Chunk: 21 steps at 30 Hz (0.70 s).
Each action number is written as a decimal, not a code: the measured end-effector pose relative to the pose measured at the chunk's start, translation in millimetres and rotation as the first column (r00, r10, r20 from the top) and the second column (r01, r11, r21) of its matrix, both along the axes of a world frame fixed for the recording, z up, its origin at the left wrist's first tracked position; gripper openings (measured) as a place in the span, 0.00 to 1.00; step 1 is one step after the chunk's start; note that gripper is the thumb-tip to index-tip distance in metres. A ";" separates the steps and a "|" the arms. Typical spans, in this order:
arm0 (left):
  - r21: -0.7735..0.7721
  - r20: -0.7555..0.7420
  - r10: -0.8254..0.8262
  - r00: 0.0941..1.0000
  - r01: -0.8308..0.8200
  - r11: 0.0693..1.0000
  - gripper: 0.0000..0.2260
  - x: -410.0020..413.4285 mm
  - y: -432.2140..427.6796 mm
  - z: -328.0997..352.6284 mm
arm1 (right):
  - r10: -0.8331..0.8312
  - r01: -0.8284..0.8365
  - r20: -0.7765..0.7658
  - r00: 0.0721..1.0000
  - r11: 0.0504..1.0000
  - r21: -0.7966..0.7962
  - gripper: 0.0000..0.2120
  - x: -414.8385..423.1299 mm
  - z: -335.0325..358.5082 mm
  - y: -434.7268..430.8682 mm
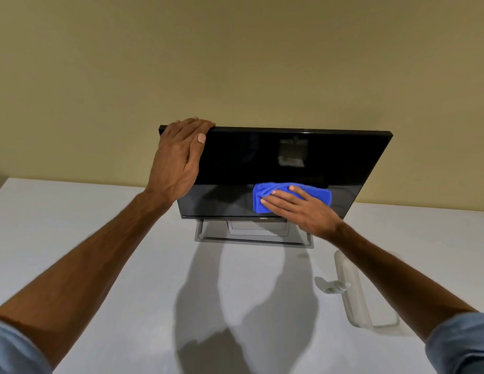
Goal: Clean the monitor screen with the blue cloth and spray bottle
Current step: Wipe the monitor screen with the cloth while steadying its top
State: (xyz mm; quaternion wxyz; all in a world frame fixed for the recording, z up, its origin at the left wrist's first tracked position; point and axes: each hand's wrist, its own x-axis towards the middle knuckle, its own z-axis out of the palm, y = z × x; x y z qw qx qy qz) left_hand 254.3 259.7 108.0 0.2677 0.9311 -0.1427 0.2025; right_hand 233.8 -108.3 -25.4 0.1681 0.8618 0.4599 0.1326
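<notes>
Head view: the monitor stands at the desk's far edge, long axis left-right. The left hand clasps its top-left corner. The right hand, flat and open, presses the blue cloth low on the screen's centre; unwiped glass lies leftward. 1 clear spray bottle lies near the right edge, contents unclear.

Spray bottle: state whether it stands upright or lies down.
Lying down: the clear spray bottle rests on its side on the white table.
</notes>
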 end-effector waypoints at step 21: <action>0.009 -0.022 0.006 1.000 -0.006 1.000 0.22 -2.9 -0.6 4.8 | -0.325 0.252 0.190 0.926 0.910 0.328 0.43 29.6 65.0 15.7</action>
